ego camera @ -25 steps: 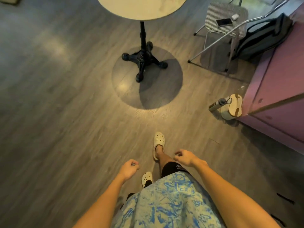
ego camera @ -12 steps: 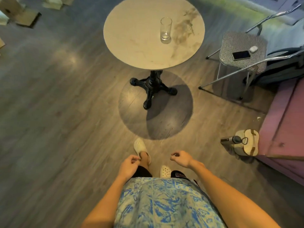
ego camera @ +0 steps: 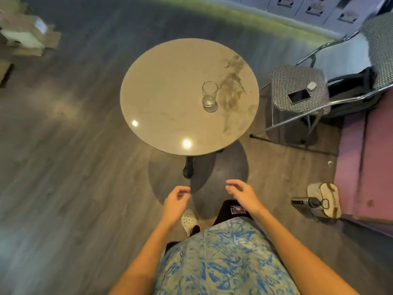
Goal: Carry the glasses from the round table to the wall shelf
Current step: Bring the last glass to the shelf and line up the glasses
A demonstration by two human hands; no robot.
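Note:
One clear drinking glass (ego camera: 209, 95) stands upright on the round beige table (ego camera: 161, 99), right of its middle, beside a dark stain. Both my hands hang in front of me, short of the table's near edge. My left hand (ego camera: 175, 202) holds nothing, its fingers loosely curled and apart. My right hand (ego camera: 241, 193) is also bare, fingers spread and slightly bent. Neither hand touches the glass or the table. No wall shelf is in view.
A checkered chair (ego camera: 297, 90) with a phone (ego camera: 298, 96) on its seat stands right of the table. A pink cabinet (ego camera: 368, 162) lines the right edge, with a bag (ego camera: 324, 199) and bottle (ego camera: 304, 202) on the floor beside it. Cardboard boxes (ego camera: 27, 37) lie far left.
I have walked closer to the table, which now fills the middle of the view. Both hands have risen and opened from loose fists.

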